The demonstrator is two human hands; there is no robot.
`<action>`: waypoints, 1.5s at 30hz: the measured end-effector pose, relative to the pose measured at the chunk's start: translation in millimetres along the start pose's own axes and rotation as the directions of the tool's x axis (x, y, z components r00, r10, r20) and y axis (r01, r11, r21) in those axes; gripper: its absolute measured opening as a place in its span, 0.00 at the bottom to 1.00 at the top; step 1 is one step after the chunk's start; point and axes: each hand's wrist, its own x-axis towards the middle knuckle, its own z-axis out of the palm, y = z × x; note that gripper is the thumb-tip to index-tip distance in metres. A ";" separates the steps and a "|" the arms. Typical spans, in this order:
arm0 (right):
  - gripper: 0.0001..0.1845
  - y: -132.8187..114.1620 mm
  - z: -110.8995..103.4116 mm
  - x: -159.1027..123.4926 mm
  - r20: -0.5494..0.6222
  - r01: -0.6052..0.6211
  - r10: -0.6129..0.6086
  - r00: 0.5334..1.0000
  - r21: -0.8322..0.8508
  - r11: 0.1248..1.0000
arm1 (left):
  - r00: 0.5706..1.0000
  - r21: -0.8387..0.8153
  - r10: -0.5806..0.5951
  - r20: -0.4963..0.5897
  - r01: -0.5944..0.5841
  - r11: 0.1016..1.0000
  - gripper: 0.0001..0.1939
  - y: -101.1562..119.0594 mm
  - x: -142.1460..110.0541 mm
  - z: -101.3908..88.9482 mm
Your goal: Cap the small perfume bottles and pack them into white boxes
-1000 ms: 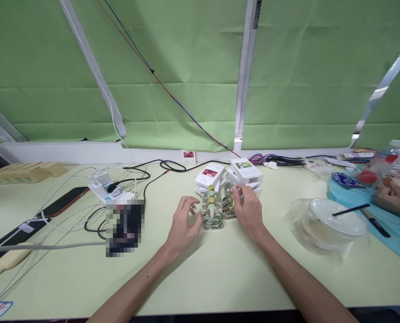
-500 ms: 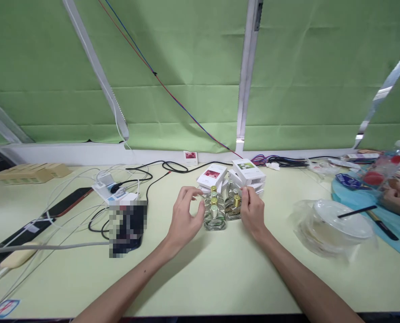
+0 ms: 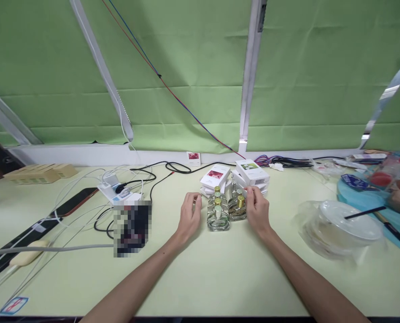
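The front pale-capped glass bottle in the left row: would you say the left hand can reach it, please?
Probably yes: the left hand is close beside that front pale-capped glass bottle, with nothing visible between them, though whether the hand holds something is unclear.

Bare forearms (image 3: 139,278), small mole (image 3: 164,253) (on the left)

Across the back I see a green blind (image 3: 186,112), with red and blue wires (image 3: 178,96) slanting down in front. Along the left of the bench (image 3: 220,282) I make out tan boxes (image 3: 41,173) and a white power block (image 3: 110,186) among loose cables; something dark (image 3: 132,229) beside it is too pixelated for me to identify. Over on my right, clear plastic (image 3: 310,235) surrounds a white-lidded tub (image 3: 348,220), near a blue sheet (image 3: 354,193) bearing a slim, black-ended tool (image 3: 393,229).
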 end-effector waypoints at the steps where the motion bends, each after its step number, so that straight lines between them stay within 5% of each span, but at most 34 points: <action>1: 0.22 -0.3 -0.1 0.3 0.002 -0.004 0.004 1.000 0.007 1.000 | 0.999 -0.016 0.009 0.041 -0.009 1.000 0.17 1.7 -1.4 1.0; 12: 0.19 -7.9 -0.4 1.4 0.034 -0.057 0.056 0.998 0.017 0.998 | 0.946 -0.115 0.181 0.270 -0.155 0.981 0.32 -0.4 -2.8 -3.5; 20: 0.23 -7.3 -1.7 0.8 -0.007 -0.080 0.080 0.997 -0.200 0.977 | 0.924 0.006 0.106 0.367 -0.116 0.993 0.50 13.7 -6.5 -3.4; 29: 0.29 -5.8 -1.2 0.8 0.076 -0.124 0.161 0.984 -0.362 0.924 | 0.888 -0.070 0.141 0.438 -0.123 0.990 0.53 10.6 -4.8 -5.6; 45: 0.34 3.2 2.7 0.7 0.093 -0.082 0.097 0.991 -0.159 0.984 | 0.891 -0.133 0.048 0.452 0.014 0.991 0.53 7.9 -3.5 -9.5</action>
